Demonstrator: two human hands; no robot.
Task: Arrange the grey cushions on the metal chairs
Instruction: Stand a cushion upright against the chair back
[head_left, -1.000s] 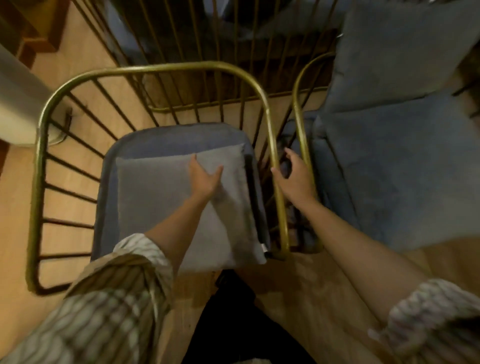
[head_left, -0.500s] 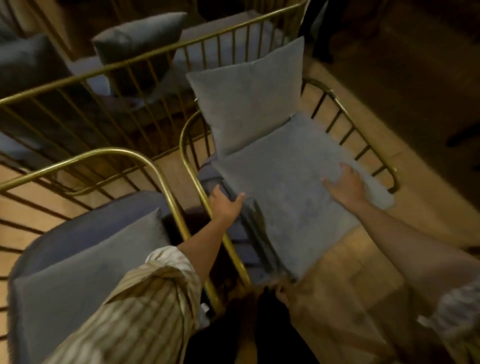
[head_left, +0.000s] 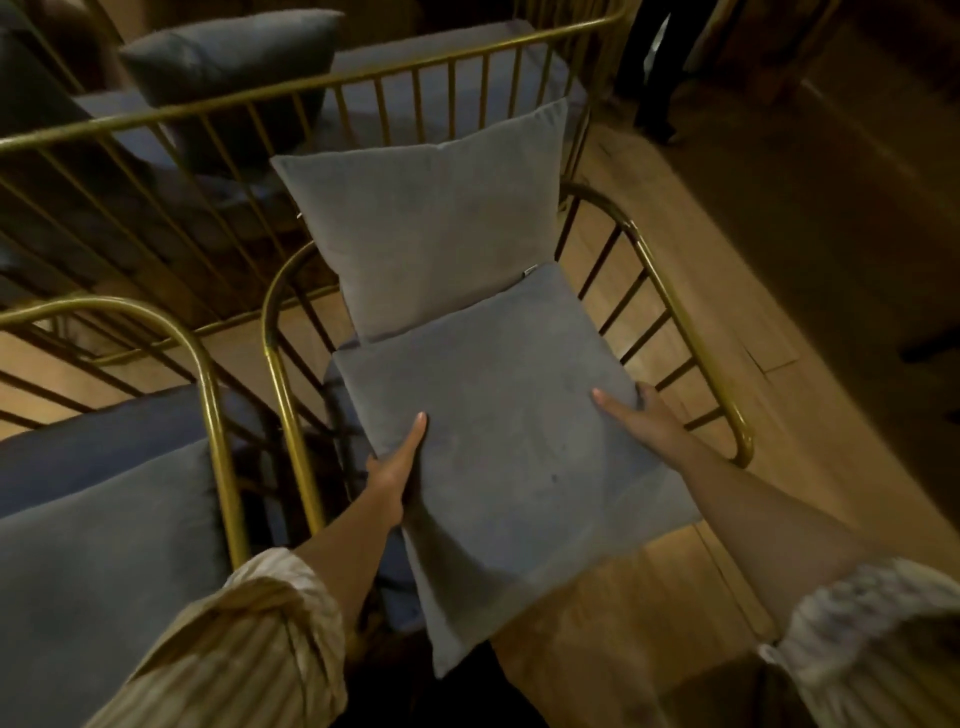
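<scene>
Step in hand: we judge we are settling the flat grey cushion (head_left: 498, 447) onto the seat of the right-hand metal chair (head_left: 691, 322).

Left hand: our left hand (head_left: 397, 467) grips the cushion's left edge, thumb lying on top and the other fingers tucked out of sight below.

Right hand: our right hand (head_left: 636, 415) clasps the right edge the same way, thumb on the fabric, fingers curled over the side.

Where the cushion lies: it covers the seat between the two brass side rails, its far edge touching the foot of the upright cushion (head_left: 431, 234) that leans on the chair's back.

Long axis: the flat cushion runs from the chair's back toward us, and its near left corner juts out past the seat's front edge, over the wooden floor (head_left: 597, 623).

The relation that matters: the cushion sits directly between our hands, each hand touching its own side. The overhang points at us, so the coming move, as we read it, is a push away from us toward the chair's back, with a slight twist to square the corner.

Nearer hand: the left hand is closer to the overhanging corner.

Risk: pushing too hard could topple the upright cushion.

Neighbouring chair: the left chair (head_left: 208, 374) already carries a grey cushion (head_left: 104, 545) on its seat.
</scene>
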